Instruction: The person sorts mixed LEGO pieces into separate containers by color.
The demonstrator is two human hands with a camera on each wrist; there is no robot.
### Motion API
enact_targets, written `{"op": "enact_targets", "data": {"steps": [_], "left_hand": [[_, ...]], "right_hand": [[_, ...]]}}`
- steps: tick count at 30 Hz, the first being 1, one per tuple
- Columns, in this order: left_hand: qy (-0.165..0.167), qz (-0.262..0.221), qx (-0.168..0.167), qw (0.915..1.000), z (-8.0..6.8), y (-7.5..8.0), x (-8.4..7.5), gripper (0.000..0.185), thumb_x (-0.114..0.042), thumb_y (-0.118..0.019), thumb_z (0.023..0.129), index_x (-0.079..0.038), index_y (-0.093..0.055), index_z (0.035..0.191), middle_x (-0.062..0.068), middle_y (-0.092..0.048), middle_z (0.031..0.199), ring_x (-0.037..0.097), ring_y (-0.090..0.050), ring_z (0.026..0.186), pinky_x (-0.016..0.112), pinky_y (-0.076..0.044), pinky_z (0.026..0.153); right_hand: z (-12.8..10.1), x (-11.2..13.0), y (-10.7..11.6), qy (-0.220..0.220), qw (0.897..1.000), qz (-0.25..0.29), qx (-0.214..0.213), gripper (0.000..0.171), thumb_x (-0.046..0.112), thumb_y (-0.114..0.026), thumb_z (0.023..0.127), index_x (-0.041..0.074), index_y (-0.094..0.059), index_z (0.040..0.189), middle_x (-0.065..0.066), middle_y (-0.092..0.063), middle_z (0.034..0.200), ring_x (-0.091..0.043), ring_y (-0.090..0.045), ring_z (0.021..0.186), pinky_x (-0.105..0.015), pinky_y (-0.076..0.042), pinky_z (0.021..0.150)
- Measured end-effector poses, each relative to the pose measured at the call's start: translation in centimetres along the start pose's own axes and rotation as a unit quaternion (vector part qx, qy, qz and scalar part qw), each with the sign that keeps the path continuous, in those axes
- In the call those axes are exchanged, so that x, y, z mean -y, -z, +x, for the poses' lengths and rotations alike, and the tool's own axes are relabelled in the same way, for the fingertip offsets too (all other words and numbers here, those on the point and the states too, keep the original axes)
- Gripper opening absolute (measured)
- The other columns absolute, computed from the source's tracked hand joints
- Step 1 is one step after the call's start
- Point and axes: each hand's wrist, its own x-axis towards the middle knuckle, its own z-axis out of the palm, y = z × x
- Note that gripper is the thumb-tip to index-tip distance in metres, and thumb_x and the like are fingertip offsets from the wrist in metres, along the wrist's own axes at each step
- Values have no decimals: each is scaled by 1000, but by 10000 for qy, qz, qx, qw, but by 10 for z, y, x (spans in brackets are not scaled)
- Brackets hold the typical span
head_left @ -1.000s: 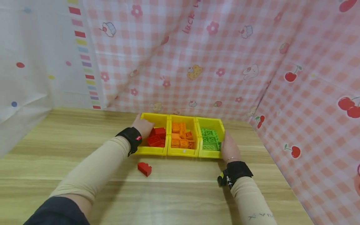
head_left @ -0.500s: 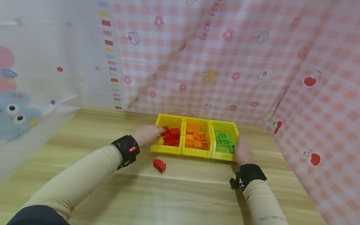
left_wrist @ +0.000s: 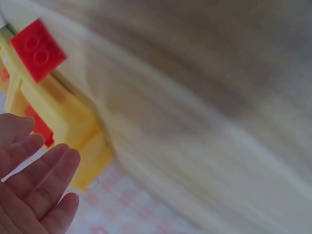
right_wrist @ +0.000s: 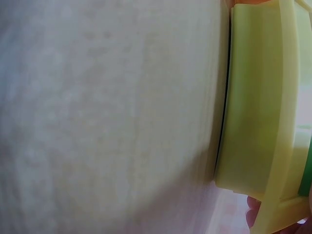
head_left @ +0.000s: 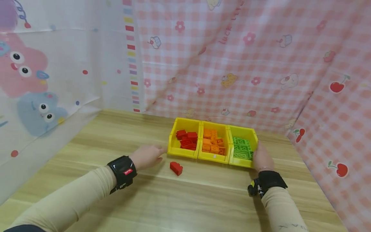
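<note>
My left hand (head_left: 147,157) hovers left of the yellow bin (head_left: 183,154) of red building bricks (head_left: 188,140). In the left wrist view its fingers (left_wrist: 51,170) are relaxed and spread, with nothing between them. One loose red brick (head_left: 176,168) lies on the table in front of that bin; its studded face shows in the left wrist view. My right hand (head_left: 262,158) grips the right side wall of the yellow bin (head_left: 244,163) with green bricks (head_left: 242,148). In the right wrist view, fingertips (right_wrist: 252,212) show past that bin's wall (right_wrist: 253,107), partly hidden.
A middle yellow bin (head_left: 213,159) with orange bricks (head_left: 214,141) stands between the other two, side by side with them. The wooden table (head_left: 185,203) meets a pink checked cloth (head_left: 214,74) behind and a cherry-patterned cloth (head_left: 327,135) on the right.
My left hand has come out of the red-brick bin and moved left and toward me. The head view has swung left. My right hand stays on the green-brick bin.
</note>
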Motion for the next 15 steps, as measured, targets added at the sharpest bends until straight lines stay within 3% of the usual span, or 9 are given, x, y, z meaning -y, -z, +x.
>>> {"op": "enact_targets", "data": {"steps": [6, 8, 12, 15], "left_hand": [[-110, -16, -35, 9999, 7, -13, -10, 17, -14, -69, 83, -5, -63, 95, 3, -60, 82, 18, -59, 70, 34, -49, 63], [-121, -52, 120, 9998, 11, -14, -17, 16, -17, -69, 84, -6, -63, 93, 1, -57, 78, 16, -55, 66, 33, -47, 60], [-71, 24, 564, 9984, 19, -16, -29, 24, -26, -67, 85, -9, -63, 102, -2, -56, 81, 13, -51, 68, 28, -45, 61], [-90, 158, 720, 9972, 23, -20, -35, 30, -30, -67, 85, -11, -64, 108, -2, -57, 85, 12, -49, 69, 26, -44, 62]], "right_hand": [[-2, -4, 5, -114, 9999, -41, -56, 47, 9, -28, 100, -5, -20, 144, -29, -38, 135, -42, -42, 120, -55, -33, 96], [-3, -4, 6, -150, 9998, 4, -98, 46, 9, -29, 99, -4, -24, 143, -28, -41, 133, -42, -44, 118, -56, -35, 94], [-2, -1, 5, -182, 9997, 60, -130, 46, 9, -31, 98, -1, -26, 143, -26, -43, 134, -41, -44, 118, -56, -36, 93], [0, 1, 4, -170, 9998, 79, -114, 47, 10, -31, 99, -1, -24, 144, -25, -40, 137, -40, -42, 121, -55, -34, 96]]}}
